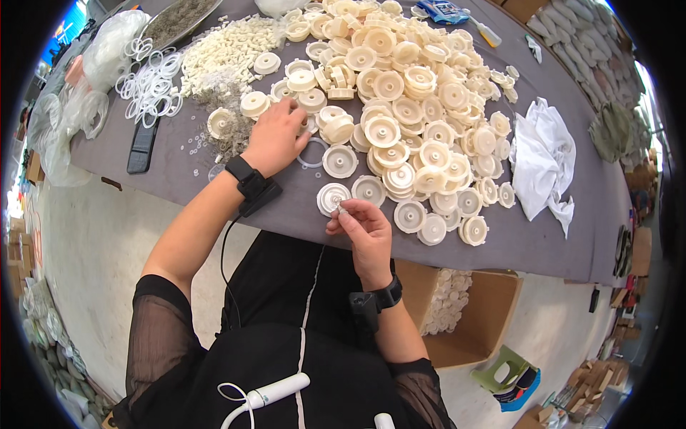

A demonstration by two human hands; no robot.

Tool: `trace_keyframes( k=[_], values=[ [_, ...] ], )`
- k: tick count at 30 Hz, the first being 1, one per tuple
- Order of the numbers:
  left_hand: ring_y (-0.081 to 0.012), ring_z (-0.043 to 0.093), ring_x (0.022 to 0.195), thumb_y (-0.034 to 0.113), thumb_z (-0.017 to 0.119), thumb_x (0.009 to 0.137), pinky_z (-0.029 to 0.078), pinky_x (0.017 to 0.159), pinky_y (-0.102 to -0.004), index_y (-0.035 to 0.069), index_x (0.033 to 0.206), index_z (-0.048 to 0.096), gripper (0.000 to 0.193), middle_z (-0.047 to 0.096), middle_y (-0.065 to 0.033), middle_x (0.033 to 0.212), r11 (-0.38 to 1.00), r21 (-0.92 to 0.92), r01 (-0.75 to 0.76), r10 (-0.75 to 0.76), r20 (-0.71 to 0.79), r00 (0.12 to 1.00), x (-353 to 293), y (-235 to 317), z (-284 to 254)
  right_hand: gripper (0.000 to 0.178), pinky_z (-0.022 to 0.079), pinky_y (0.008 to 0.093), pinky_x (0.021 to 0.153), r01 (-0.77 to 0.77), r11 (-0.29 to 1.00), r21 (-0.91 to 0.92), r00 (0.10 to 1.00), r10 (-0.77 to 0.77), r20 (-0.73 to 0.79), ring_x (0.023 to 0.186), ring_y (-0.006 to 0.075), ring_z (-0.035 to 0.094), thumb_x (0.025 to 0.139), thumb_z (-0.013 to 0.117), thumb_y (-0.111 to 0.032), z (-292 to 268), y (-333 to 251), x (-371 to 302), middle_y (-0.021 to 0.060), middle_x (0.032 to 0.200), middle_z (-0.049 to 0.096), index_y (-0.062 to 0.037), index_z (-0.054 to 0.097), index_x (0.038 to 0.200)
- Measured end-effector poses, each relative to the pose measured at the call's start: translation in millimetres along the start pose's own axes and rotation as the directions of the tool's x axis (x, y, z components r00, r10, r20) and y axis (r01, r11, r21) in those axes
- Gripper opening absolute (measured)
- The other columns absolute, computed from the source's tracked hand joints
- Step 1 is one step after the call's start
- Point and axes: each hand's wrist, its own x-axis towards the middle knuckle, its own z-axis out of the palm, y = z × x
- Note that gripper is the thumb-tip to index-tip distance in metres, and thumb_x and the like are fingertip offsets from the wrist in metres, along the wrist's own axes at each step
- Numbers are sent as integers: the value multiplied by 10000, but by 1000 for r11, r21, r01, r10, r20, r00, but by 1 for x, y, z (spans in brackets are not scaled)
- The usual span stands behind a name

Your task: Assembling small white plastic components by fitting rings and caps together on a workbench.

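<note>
Pinching a tiny piece [339,205], right-hand fingers [363,208] meet.

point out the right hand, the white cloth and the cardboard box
Right hand [369,236], head view: middle of the hand
White cloth [543,157], head view: middle folds
Cardboard box [489,306], head view: bare inside

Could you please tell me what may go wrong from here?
The right hand pinches a small part; it could slip and get lost among the pale discs. The front discs lie near the edge of the table and might fall if an arm bumps them. The black cable hanging from the left wristband could catch on something.
</note>
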Motion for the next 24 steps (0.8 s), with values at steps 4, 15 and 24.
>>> trace_keyframes(
  k=[4, 15, 24],
  values=[
    [-317, 550, 1011, 221, 678, 772, 448, 866, -393, 28, 1117, 518, 427, 548, -166, 1084, 957, -178, 229, -204, 149, 968, 3, -3, -4, 173, 538, 280, 702, -2, 1000, -5, 1000, 2, -3, 766, 159, 644, 872, 603, -13, 1, 1, 2, 102, 906, 655, 19, 595, 1041],
    [-119, 553, 685, 89, 645, 761, 470, 648, -267, -7, 1014, 598, 275, 579, -41, 760, 814, -422, 399, -354, 184, 917, -18, -22, -21, 178, 549, 294, 719, 12, 1000, -15, 999, -13, -31, 815, 183, 659, 877, 598, -10, 3, 0, 1, 121, 922, 655, 25, 588, 1052],
    [-88, 518, 667, 87, 638, 771, 431, 606, -226, 19, 900, 633, 146, 546, -25, 771, 764, -590, 262, -228, 134, 964, -57, 34, -51, 195, 549, 287, 725, 59, 998, -17, 995, -57, 80, 837, 187, 660, 884, 585, 0, 25, 2, 4, 137, 957, 659, 35, 584, 1076]
  ],
)
